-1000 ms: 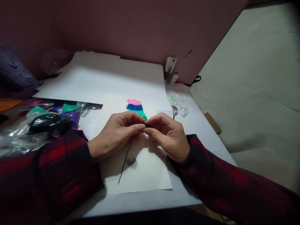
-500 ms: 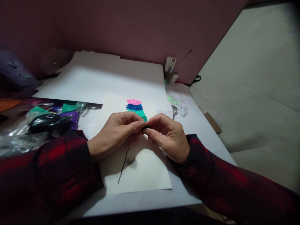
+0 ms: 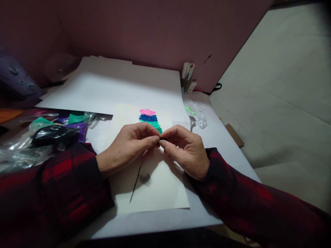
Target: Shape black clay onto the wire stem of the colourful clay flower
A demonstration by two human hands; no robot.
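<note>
My left hand (image 3: 128, 146) and my right hand (image 3: 186, 151) meet fingertip to fingertip above a cream sheet of paper (image 3: 162, 196). Pinched between both thumbs and forefingers is a small piece of black clay (image 3: 162, 139). Just beyond the fingers, textured bands of pink clay (image 3: 147, 112), blue clay (image 3: 148, 118) and teal clay (image 3: 153, 126) are stuck on the sheet; my fingers hide the near end of the teal one. Below my hands a thin black line (image 3: 136, 182) slants across the paper, with a dark smudge (image 3: 144, 178) beside it.
Plastic bags of coloured clay (image 3: 54, 134) lie heaped at the left. Large white sheets (image 3: 124, 82) cover the back of the table. On the right are a fork (image 3: 192, 122), a crumpled clear bag (image 3: 201, 120) and a holder with pens (image 3: 188, 74) against the wall.
Both hands stay in nearly the same place. The left thumb has shifted slightly, so a little more of the black clay shows between the thumbs.
</note>
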